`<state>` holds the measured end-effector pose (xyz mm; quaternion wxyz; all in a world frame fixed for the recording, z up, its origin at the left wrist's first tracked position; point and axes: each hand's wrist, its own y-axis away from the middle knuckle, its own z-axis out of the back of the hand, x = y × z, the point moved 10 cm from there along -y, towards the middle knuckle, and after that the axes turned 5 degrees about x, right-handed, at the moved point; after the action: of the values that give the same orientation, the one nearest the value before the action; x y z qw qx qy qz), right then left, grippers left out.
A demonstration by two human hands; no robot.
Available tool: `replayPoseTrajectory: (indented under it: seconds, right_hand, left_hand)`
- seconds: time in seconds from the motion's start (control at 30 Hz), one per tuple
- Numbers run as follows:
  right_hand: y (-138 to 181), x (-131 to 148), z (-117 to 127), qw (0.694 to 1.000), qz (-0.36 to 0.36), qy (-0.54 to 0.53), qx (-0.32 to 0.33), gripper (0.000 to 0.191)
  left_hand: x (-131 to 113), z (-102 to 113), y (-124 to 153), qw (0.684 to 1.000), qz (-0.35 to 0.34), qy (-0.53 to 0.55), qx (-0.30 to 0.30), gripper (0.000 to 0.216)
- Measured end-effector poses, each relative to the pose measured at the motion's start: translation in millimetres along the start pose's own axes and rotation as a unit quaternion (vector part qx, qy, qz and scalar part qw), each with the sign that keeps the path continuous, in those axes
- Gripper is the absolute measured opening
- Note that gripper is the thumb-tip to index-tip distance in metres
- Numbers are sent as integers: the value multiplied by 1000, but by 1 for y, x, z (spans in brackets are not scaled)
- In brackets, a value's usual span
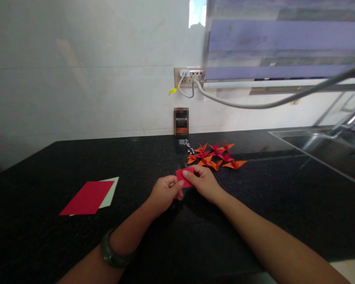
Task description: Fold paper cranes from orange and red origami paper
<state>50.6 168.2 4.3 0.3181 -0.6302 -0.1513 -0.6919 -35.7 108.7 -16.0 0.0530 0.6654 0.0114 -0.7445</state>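
A small folded red paper (184,176) is held between both hands just above the black countertop (254,205). My left hand (165,193) is curled, pinching the paper's lower left edge with thumb and fingers. My right hand (203,182) grips its right side, the thumb lying across the top. Just beyond the hands lies a cluster of several folded orange and red paper cranes (215,156).
A stack of red and pale green paper sheets (90,197) lies at the left. A small dark box (181,122) stands against the white wall under a socket (189,77) with a white cable. A steel sink (328,148) is at the right.
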Motion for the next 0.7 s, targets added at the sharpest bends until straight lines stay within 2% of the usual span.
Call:
replayPoseTrajectory:
  seconds: [0.17, 0.4, 0.5, 0.7]
  right_hand:
    - [0, 2, 3, 1000, 7, -22, -20, 21]
    - [1, 4, 4, 999, 13, 20, -23, 18]
    - [1, 7, 7, 998, 25, 41, -33, 15]
    - [1, 15, 8, 994, 69, 72, -40, 12]
  left_hand:
    - [0, 5, -1, 999, -3, 16, -31, 22]
    - [0, 26, 1, 991, -15, 59, -118, 24]
    - [4, 26, 0, 990, -9, 80, -115, 25]
    - [13, 15, -3, 982, 22, 177, -63, 29]
